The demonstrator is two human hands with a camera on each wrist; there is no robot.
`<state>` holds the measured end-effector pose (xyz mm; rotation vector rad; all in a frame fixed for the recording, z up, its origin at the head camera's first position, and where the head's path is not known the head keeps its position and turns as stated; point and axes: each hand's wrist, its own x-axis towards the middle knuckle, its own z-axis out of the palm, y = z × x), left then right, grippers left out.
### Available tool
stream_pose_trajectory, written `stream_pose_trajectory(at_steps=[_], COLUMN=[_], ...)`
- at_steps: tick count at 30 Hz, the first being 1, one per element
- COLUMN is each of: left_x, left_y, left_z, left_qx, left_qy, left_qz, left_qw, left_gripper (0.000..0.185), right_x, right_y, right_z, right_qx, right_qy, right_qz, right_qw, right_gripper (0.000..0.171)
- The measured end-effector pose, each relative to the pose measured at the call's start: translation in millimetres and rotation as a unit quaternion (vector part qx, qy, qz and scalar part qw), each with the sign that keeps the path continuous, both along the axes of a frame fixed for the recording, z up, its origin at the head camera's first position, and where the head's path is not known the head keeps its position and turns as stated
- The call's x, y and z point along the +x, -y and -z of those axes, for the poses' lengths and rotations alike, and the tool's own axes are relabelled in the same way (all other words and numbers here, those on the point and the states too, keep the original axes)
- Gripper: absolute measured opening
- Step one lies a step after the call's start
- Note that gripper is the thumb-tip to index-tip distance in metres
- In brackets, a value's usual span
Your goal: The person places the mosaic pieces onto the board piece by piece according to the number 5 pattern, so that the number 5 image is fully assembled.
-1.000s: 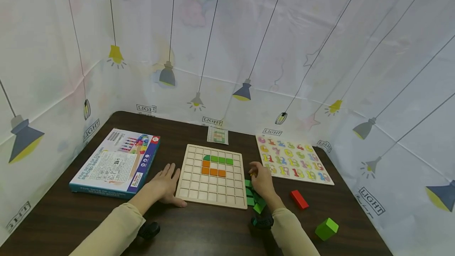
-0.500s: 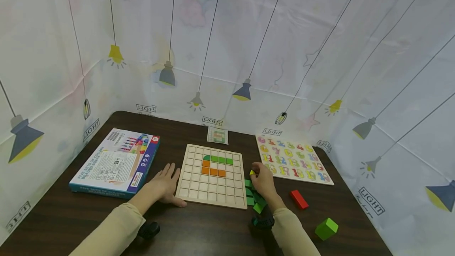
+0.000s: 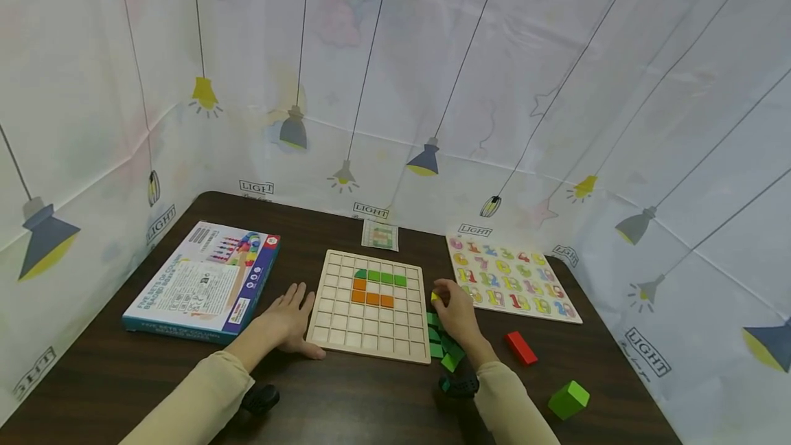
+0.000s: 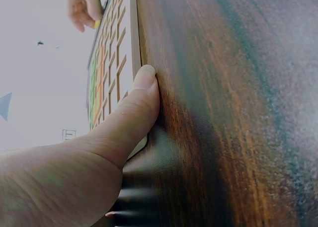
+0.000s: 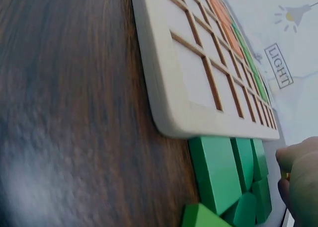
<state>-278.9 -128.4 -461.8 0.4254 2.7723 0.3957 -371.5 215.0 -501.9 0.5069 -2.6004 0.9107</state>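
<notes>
Pale wood, the grid board (image 3: 371,307) lies at lower centre of the head view, with green and orange tiles filling some upper cells. The left hand (image 3: 285,321) lies flat and spread on the dark table (image 3: 346,404), thumb against the board's near-left corner, apparently steadying it. The right hand (image 3: 456,311) pinches a small yellow piece (image 3: 435,296) just right of the board, above the loose green pieces (image 3: 443,345).

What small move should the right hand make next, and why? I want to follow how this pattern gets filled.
Probably carry the yellow piece left over the grid board toward an empty cell. The right hand pinches it just off the board's right edge, above the green pieces, not yet over any cell. The left hand rests flat against the board's left edge, thumb at its near side, steadying it.
</notes>
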Motion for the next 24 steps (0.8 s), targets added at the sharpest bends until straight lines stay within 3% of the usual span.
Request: stream_pose_trajectory(at_steps=[4,12,19,24], left_x=[-1.0,-6.8,0.3,0.6], left_y=[0,1,0,0], left_z=[-0.3,12.7,1.1,0.3], left_qx=[0.004,0.006,0.01,0.005], left_qy=[0.004,-0.002,0.006,0.0], left_qz=[-0.003,0.001,-0.004,-0.004], left_qw=[1.0,1.0,0.9999,1.0], left_gripper=[0.114,0.121,0.114,0.113], right_x=[3.0,6.4,8.1,8.2], right_y=[9,25,34,40], right_z=[-3.3,-2.5,0.7,-1.0], right_qx=[-0.011,-0.001,0.005,-0.006], right_qy=[0.01,0.001,0.027,0.035], right_qz=[-0.02,-0.046,-0.055,-0.067], right_qw=[1.0,0.999,0.998,0.997], right_gripper=[0.032,0.033,0.035,0.037])
